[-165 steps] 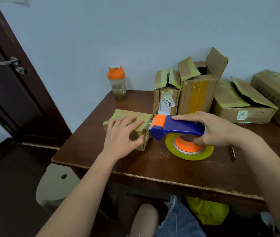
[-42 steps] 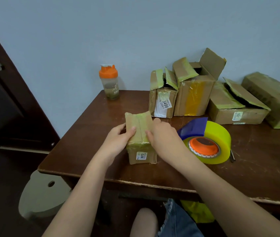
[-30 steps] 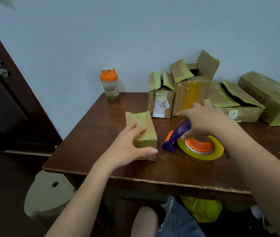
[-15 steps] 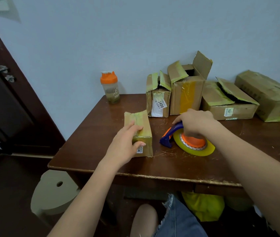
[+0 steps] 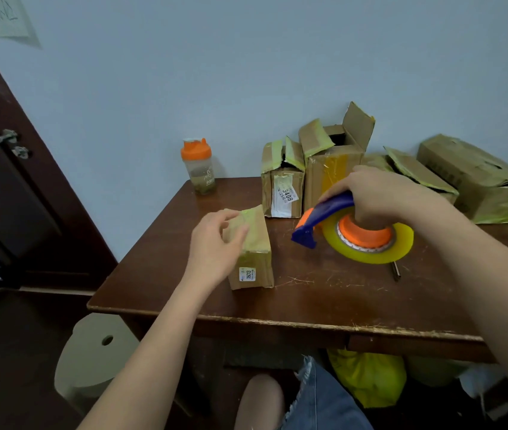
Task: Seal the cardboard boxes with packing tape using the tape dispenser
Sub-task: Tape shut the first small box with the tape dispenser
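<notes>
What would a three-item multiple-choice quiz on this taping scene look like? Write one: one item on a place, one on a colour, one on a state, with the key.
1. Where does the shaker bottle stand on the wooden table?
A. at the far left corner, by the wall
B. on the near edge
C. on top of a box

2. What colour is the tape dispenser handle?
A. green
B. blue
C. white

3. What state is the tall box behind the dispenser in?
A. taped shut
B. crushed flat
C. flaps open

Key:
1 A, the bottle is at the far left corner, left of the labelled box.
2 B, the right hand grips a blue handle with an orange tip, over the yellow tape roll.
3 C, its flaps stand up round a dark opening, while the left hand holds the small box.
</notes>
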Motion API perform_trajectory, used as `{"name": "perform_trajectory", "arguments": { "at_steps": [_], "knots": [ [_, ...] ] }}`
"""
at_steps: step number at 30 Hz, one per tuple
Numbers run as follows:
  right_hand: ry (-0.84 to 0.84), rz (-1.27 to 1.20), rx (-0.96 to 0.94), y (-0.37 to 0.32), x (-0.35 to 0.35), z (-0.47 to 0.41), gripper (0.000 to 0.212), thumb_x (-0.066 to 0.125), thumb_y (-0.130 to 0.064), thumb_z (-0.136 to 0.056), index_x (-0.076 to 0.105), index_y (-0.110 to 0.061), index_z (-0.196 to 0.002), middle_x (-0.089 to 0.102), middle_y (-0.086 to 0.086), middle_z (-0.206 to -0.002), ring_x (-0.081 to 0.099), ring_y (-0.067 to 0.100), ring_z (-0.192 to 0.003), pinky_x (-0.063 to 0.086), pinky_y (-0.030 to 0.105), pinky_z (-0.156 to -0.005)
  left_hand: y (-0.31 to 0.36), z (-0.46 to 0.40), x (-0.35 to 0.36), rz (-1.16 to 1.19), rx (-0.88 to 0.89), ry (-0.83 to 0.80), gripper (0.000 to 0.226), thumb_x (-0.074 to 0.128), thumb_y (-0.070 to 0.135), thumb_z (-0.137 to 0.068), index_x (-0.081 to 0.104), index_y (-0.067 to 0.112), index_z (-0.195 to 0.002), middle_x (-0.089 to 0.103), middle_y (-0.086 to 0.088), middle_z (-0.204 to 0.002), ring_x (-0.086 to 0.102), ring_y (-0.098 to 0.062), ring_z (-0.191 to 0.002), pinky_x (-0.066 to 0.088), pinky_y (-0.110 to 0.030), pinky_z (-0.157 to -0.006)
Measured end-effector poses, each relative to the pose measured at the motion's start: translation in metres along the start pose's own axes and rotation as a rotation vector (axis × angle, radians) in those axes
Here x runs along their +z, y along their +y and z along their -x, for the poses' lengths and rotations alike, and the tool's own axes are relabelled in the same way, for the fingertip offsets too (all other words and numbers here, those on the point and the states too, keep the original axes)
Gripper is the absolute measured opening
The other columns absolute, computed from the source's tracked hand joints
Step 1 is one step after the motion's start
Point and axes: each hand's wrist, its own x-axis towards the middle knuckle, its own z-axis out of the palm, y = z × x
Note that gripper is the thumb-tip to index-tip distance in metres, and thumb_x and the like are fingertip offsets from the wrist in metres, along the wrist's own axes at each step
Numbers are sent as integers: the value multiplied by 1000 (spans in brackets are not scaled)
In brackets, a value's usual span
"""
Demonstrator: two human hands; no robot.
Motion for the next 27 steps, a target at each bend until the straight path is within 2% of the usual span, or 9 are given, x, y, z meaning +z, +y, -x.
{"name": "perform_trajectory", "arguments": {
  "at_steps": [2,4,6,10,14,18,21,24,27],
  "knots": [
    [10,-91,-47,-2,-9,7,70,47,2,-77,57,-50,-124,36,-13,-87,50,14,-78,47,32,-64,6,-6,-2,130,-98,70,26,60,28,-96,64,21,-121,64,4,-118,59,-6,-102,47,-15,-80],
    [24,-195,-105,-6,-15,14,73,48,7,-77,57,-46,-127,40,-15,-86,52,18,-80,45,33,-65,10,-11,-5,351,-261,38,23,59,24,-97,65,19,-118,66,2,-116,65,-10,-100,54,-22,-85],
    [50,-286,-170,-11,-18,19,71,51,9,-80,56,-43,-129,46,-17,-92,52,20,-88,43,29,-70,14,-13,-11,620,-428,-67,26,59,20,-97,63,10,-121,67,-7,-115,69,-15,-98,57,-28,-88],
    [89,-434,-268,-19,-21,17,67,63,4,-83,56,-46,-126,48,-28,-100,48,10,-99,41,14,-74,17,-9,-24,994,-661,-269,30,50,17,-101,54,-3,-123,63,-24,-120,66,-34,-107,55,-40,-92],
    [65,-506,-329,-28,-19,9,64,72,-3,-82,56,-48,-125,50,-23,-113,49,7,-105,42,17,-83,18,-6,-35,1258,-783,-400,32,39,17,-104,51,-7,-122,63,-33,-117,63,-45,-110,56,-49,-88],
    [43,-516,-350,-33,-14,3,68,70,2,-81,57,-45,-128,53,-18,-123,53,10,-108,48,25,-88,12,-6,-41,1374,-792,-390,28,40,11,-103,51,-4,-124,66,-30,-114,69,-38,-101,58,-46,-81],
    [31,-503,-358,-35,-13,2,69,68,5,-81,56,-47,-126,50,-29,-109,51,11,-106,48,30,-90,5,-7,-42,1400,-806,-369,22,45,6,-100,55,-3,-117,68,-29,-109,72,-35,-89,61,-43,-75],
    [19,-499,-369,-35,-13,1,71,66,6,-81,56,-47,-127,44,-35,-103,51,11,-105,48,31,-90,4,-6,-41,1374,-812,-365,20,51,1,-94,58,-3,-111,70,-26,-105,73,-32,-86,61,-40,-73],
    [11,-498,-388,-36,-12,0,71,65,7,-81,56,-47,-127,44,-36,-104,51,8,-104,48,26,-89,6,-6,-38,1313,-818,-346,23,50,-3,-94,57,-4,-116,72,-23,-93,74,-27,-77,62,-35,-65]
  ]
}}
